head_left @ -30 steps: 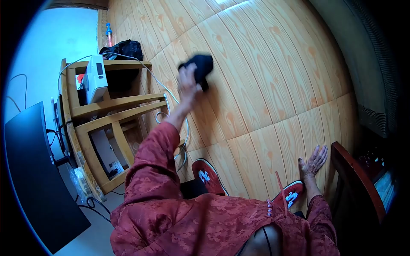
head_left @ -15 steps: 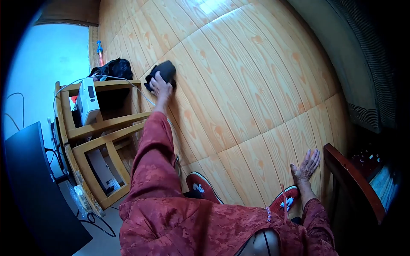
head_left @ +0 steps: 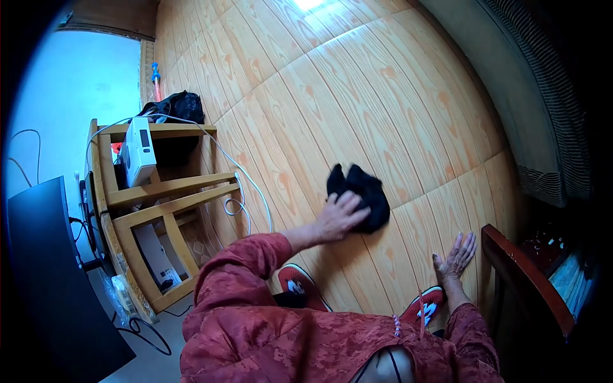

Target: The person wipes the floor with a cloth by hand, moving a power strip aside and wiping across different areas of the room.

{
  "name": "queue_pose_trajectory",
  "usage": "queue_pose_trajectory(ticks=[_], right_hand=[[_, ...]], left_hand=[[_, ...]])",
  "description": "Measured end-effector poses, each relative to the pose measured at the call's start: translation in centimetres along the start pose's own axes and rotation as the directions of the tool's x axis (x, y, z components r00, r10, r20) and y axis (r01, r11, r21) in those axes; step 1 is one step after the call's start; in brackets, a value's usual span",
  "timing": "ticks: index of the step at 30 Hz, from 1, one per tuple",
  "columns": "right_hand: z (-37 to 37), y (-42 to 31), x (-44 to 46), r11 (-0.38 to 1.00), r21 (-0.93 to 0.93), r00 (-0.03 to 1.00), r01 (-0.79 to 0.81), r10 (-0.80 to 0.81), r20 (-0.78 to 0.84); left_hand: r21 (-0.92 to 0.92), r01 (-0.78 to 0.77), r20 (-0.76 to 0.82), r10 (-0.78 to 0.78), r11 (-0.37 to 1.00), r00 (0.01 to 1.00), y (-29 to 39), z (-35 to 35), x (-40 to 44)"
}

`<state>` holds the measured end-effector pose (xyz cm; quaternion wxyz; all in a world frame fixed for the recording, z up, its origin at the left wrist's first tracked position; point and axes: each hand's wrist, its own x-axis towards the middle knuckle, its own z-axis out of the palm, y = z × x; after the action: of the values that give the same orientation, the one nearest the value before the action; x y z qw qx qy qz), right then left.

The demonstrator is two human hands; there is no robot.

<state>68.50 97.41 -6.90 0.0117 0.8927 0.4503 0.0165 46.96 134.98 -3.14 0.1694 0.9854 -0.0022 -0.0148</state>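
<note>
My left hand (head_left: 340, 217) is on a crumpled black cloth (head_left: 373, 201), pressing it against the wood-patterned floor (head_left: 300, 159). Its fingers bend into the near-left side of the cloth, and both are slightly blurred. My right hand (head_left: 456, 260) lies palm down on the floor at the right, fingers spread, holding nothing. Between the arms, below the hands, are two red shoes with white marks, the left shoe (head_left: 301, 286) and the right shoe (head_left: 424, 305).
At left stands a wooden stool-like frame (head_left: 167, 182) with a white box (head_left: 137, 152) on it. A white cable (head_left: 263, 198) trails over the floor nearby. A black bag (head_left: 182, 105) sits beyond. A dark monitor (head_left: 57, 281) fills the lower left; a red-brown wooden edge (head_left: 530, 281) is right.
My left hand has swept the black cloth across the floor, from beside the wooden frame to the right and nearer my body. The right hand stays in place on the floor.
</note>
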Motion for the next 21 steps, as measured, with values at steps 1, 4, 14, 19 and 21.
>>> queue_pose_trajectory(ticks=[1,4,14,19,21], right_hand=[[0.1,0.1,0.0,1.000,-0.005,1.000,0.002,-0.002,0.002],[-0.1,0.0,0.2,1.000,0.008,1.000,0.010,-0.010,-0.009],[0.1,0.1,-0.1,0.999,0.029,0.999,-0.020,0.019,0.025],[-0.1,0.1,-0.1,0.999,0.039,1.000,-0.019,0.019,0.011],[-0.2,0.1,-0.1,0.999,0.041,1.000,-0.016,0.015,0.006]], left_hand=[[-0.007,-0.043,-0.049,0.042,0.999,0.998,0.0,1.5,-0.5],[-0.094,0.085,-0.049,-0.090,0.992,0.995,-4.0,0.9,1.3],[-0.003,0.885,-0.318,-0.839,0.466,0.441,-29.5,-7.4,10.2],[-0.660,0.531,-0.383,-0.846,0.532,0.372,-21.4,-11.5,8.3],[-0.404,0.407,-0.559,-0.573,0.819,0.600,-19.0,-7.4,4.5]])
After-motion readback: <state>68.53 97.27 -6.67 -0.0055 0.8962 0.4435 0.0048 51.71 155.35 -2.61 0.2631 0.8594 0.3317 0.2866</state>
